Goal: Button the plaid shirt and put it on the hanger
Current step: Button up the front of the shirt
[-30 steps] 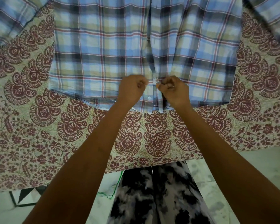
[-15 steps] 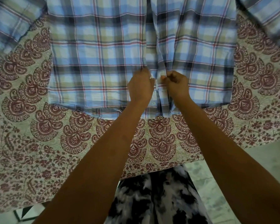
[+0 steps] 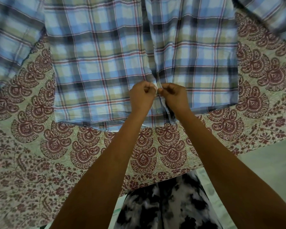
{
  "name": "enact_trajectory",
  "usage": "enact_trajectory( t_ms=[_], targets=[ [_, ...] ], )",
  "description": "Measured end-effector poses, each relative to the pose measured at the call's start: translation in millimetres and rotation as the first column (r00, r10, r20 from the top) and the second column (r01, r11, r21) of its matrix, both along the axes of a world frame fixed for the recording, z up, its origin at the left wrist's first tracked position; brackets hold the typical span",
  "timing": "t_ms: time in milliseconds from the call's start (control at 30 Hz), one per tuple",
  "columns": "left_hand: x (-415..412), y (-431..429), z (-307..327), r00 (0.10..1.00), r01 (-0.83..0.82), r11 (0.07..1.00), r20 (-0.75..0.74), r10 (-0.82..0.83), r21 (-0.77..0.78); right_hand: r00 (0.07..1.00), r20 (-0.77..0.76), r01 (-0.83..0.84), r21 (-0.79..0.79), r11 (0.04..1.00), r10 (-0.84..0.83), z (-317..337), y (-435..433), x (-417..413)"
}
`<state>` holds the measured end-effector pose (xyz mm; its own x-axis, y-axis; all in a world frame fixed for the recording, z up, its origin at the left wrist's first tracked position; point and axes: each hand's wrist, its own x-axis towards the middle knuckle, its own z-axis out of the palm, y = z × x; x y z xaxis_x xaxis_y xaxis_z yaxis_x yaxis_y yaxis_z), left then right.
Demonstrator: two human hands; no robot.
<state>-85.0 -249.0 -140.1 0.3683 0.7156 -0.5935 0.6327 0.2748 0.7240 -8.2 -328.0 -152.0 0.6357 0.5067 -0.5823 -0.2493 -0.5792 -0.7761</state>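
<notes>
- Since both hands sit bunched at the placket [image 3: 153, 47], which button is this?
- A low one, just above the bottom button [image 3: 158, 111], which looks undone from here. The plaid shirt [image 3: 106, 63] lies flat, front up, on the printed bedsheet [image 3: 40, 146], hem toward the person.
- Grip state?
- Left hand [image 3: 141, 96]: fingers [image 3: 147, 87] curled tight, pinching the panel edge on its side. Right hand [image 3: 175, 96]: fingers [image 3: 165, 90] curled too, pinching the opposite edge. The hands are just beside each other, with a sliver of pale fabric between them. I can't tell if the button itself is in the pinch, because the fingertips hide it.
- How to do it clean?
- My take: hold the buttonhole side taut, tilt the button edge-on and feed it through. Then tug the edges apart a little to seat it. Keep the fabric low, or the panels will likely slide out of line on the sheet. Check that the stripes match across the placket before moving on.
- Risk?
- Skipping a hole would probably leave the hem uneven. The hanger isn't in view, so that step waits.
</notes>
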Motion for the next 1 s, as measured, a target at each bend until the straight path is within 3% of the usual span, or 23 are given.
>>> enact_trajectory(
  t_ms=[200,367,567,833,1000],
  targets=[
    [8.1,-1.7,-0.8,0.998,0.011,0.996,-0.06,-0.006,0.087,1.0,-0.004,0.019,0.052,0.998,-0.019,-5.4,-2.9,0.9],
    [6.6,1.4,-7.3,0.999,0.005,0.999,-0.045,-0.004,0.033,0.999,-0.043,0.035,0.073,0.997,-0.032,-2.5,-5.2,1.1],
    [8.8,7.1,-4.1,0.998,0.039,0.998,-0.05,-0.041,-0.048,0.976,-0.205,0.101,0.106,0.989,-0.078,0.8,-7.1,2.3],
    [12.3,7.2,3.4,0.997,-0.009,0.999,-0.079,0.006,-0.037,0.991,-0.124,0.06,0.048,0.997,-0.053,-2.7,0.3,9.4],
    [12.8,0.4,14.8,0.981,-0.194,0.95,-0.025,0.194,-0.244,0.998,0.056,-0.025,0.036,0.999,0.023,-6.1,0.9,10.0]
  ],
)
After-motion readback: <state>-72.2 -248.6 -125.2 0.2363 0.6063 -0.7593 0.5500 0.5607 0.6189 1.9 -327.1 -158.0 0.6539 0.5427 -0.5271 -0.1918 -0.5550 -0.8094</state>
